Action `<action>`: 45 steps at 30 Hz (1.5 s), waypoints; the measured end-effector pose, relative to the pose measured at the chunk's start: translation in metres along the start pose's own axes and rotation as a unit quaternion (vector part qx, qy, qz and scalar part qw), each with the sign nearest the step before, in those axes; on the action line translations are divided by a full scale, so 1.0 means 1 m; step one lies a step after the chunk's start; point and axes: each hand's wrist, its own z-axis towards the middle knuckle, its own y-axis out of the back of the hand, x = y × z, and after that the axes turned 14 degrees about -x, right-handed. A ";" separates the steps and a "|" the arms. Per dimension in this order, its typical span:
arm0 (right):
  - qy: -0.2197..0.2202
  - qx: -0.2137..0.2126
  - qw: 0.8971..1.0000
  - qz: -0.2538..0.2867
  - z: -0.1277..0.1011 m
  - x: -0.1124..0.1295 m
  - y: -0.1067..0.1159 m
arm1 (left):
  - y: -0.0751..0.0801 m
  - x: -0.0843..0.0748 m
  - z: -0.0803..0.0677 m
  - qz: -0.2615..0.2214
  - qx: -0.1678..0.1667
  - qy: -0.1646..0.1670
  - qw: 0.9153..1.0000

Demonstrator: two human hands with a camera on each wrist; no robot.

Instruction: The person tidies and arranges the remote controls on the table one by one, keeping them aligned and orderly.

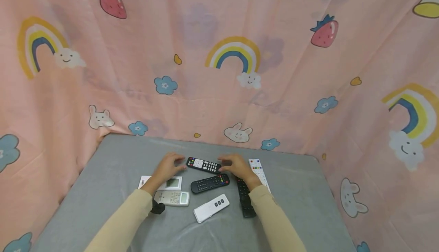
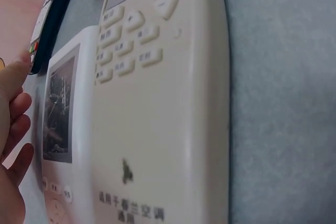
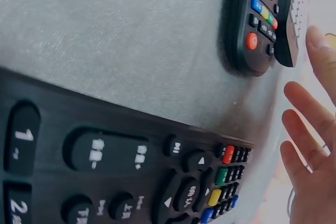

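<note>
Sleeves of pale yellow reach from the bottom of the head view toward a black remote with a white panel [image 1: 204, 165], which we take as our landmark; it lies on the grey table [image 1: 295, 191] at the far end of the cluster. Our left hand [image 1: 167, 168] meets its left end and our right hand [image 1: 236, 166] its right end, fingers loosely bent, as if to steady it from both sides; whether either truly grips we cannot tell. Nearer us than the landmark lie a second black remote [image 1: 210, 183], a white remote [image 1: 211, 208], a cream air-conditioner remote [image 1: 172, 198] and, under the left wrist, a white display unit [image 1: 170, 183]; a long black remote [image 1: 245, 200] and a white slim remote [image 1: 258, 172] lie under and beside the right wrist. From the left wrist we see what the head view cannot: the cream remote's [image 2: 157, 103] buttons and printed characters, and left fingers [image 2: 13, 108] spread loosely beside the landmark's edge [image 2: 44, 30]. From the right wrist, the long remote's [image 3: 105, 166] keys fill the frame, and right fingers [image 3: 304, 135] stand straight, just short of the landmark's end [image 3: 287, 30].
</note>
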 end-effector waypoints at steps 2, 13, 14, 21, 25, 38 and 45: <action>0.000 0.006 1.000 -0.003 0.000 0.000 -0.001 | -0.002 0.000 0.000 0.000 -0.003 0.008 1.000; 0.007 0.024 0.999 -0.024 0.003 0.001 -0.003 | -0.007 -0.003 -0.001 0.010 -0.018 0.009 1.000; 0.008 0.025 0.999 -0.024 0.003 0.001 -0.003 | -0.008 -0.003 -0.002 0.015 -0.019 0.007 1.000; 0.009 0.030 0.999 -0.028 0.004 0.002 -0.002 | -0.009 -0.007 -0.003 0.034 -0.024 0.007 0.999; 0.015 0.033 0.999 -0.030 0.004 0.001 -0.002 | -0.010 -0.007 -0.003 0.033 -0.023 0.012 0.999; 0.036 0.026 0.998 -0.041 0.002 0.003 -0.004 | -0.013 -0.008 -0.004 0.037 -0.040 0.022 0.998; 0.054 0.012 0.996 -0.064 0.001 0.003 -0.004 | -0.014 -0.007 -0.003 0.032 -0.047 0.035 0.998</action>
